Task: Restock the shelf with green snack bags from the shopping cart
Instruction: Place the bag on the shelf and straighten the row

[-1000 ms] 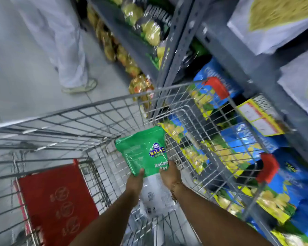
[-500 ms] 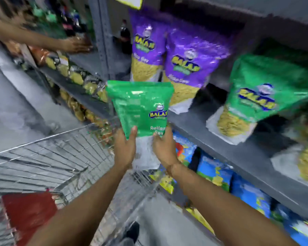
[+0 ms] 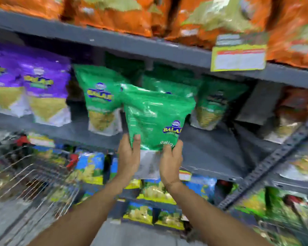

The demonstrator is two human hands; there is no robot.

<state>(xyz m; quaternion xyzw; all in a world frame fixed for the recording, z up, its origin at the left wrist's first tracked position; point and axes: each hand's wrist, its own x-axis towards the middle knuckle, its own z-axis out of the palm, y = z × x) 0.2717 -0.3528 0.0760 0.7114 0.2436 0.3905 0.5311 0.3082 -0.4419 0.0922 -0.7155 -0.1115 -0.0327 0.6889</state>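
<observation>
I hold a green snack bag (image 3: 155, 118) upright in front of the grey middle shelf (image 3: 212, 157). My left hand (image 3: 129, 155) grips its lower left edge and my right hand (image 3: 171, 162) grips its lower right edge. Behind it on the shelf stand other green snack bags, one to the left (image 3: 100, 96) and one to the right (image 3: 213, 103). The wire shopping cart (image 3: 30, 176) is at the lower left; its inside is blurred.
Purple bags (image 3: 34, 89) fill the left of the same shelf. Orange bags (image 3: 124, 16) line the shelf above, with a yellow price tag (image 3: 238, 57) on its edge. Blue and yellow bags (image 3: 89, 167) sit on lower shelves. A grey upright (image 3: 267, 164) slants at the right.
Both hands lifted the green bag out of the cart and up to the middle shelf. My view swung from the cart up to the shelves.
</observation>
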